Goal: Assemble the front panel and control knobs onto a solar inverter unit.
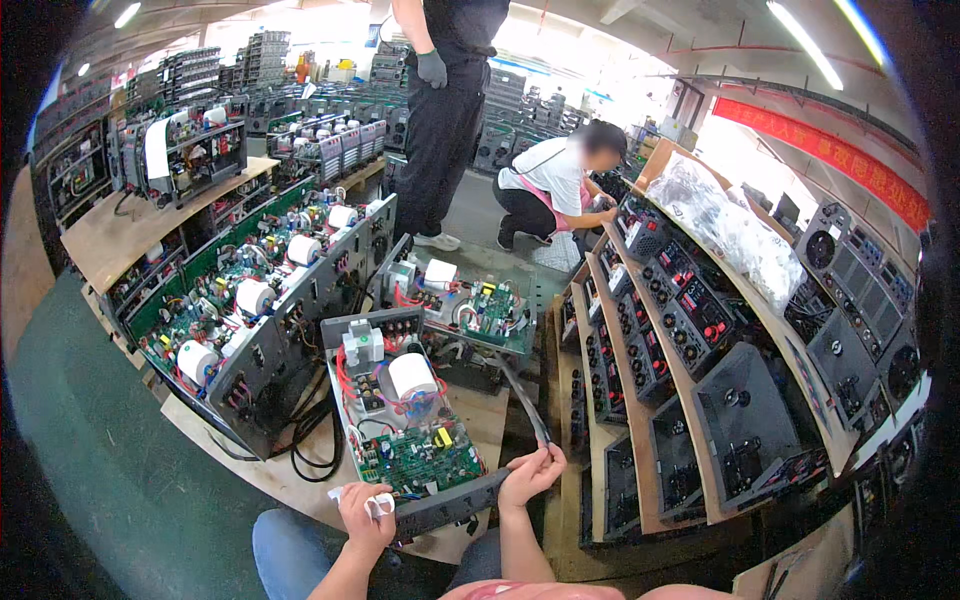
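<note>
In front of me lies an uncovered electronic unit point(405, 420) with a green circuit board point(420, 455), red wires and a white cylindrical part point(412, 378). Its dark end panel point(450, 508) faces me. My left hand point(368, 520) is closed at the panel's left end, with a small white strip point(380, 504) around or between its fingers; which of the two I cannot tell. At the panel's right end, my right hand point(528, 478) pinches the near end of a black cable point(525, 405), which runs away toward a second open unit point(485, 310).
More open units point(250, 300) stand in a row at left, black cables point(318, 440) beside them. On the right, a wooden shelf rack point(690, 400) holds dark panels. A person point(560, 185) crouches beyond it; another person point(445, 120) with a grey glove stands ahead.
</note>
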The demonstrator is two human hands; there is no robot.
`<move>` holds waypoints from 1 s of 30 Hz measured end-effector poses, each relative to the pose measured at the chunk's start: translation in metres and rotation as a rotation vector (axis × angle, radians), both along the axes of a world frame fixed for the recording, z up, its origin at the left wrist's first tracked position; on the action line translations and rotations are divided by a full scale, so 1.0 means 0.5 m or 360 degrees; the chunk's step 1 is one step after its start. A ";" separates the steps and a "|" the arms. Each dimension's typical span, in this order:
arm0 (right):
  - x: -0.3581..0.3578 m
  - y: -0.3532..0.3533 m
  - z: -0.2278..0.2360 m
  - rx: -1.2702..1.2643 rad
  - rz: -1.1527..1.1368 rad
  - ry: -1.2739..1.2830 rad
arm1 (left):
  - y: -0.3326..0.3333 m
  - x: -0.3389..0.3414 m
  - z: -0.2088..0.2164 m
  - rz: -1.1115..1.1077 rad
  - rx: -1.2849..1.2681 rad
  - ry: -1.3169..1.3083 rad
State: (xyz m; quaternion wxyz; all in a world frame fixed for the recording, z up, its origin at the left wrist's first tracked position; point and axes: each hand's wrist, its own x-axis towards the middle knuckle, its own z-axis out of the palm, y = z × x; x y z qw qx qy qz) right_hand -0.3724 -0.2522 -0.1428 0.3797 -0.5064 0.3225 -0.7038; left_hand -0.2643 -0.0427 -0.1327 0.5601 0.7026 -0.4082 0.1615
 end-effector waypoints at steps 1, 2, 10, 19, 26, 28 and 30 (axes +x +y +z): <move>0.001 -0.001 -0.002 -0.0016 -0.0002 -0.0033 | 0.000 0.001 -0.002 0.0010 -0.0028 -0.0031; 0.001 -0.001 -0.003 -0.0004 -0.0038 -0.0015 | -0.001 0.002 -0.003 0.0006 -0.0064 -0.0049; 0.009 -0.001 -0.005 0.0070 -0.0086 -0.0118 | -0.007 -0.005 0.005 0.0198 -0.0127 -0.0164; 0.003 0.002 0.002 0.0100 0.0018 -0.0077 | -0.006 -0.024 -0.009 0.0193 -0.0137 0.0157; 0.002 -0.001 -0.014 0.0042 -0.0004 -0.0092 | 0.023 -0.046 -0.028 0.0317 -0.0236 0.0562; 0.000 -0.001 -0.016 0.0009 -0.0014 -0.0020 | 0.050 -0.045 -0.028 0.0369 -0.0304 0.0643; -0.003 -0.001 -0.014 -0.0024 -0.0011 0.0021 | 0.087 -0.039 -0.021 0.0416 -0.0210 0.0672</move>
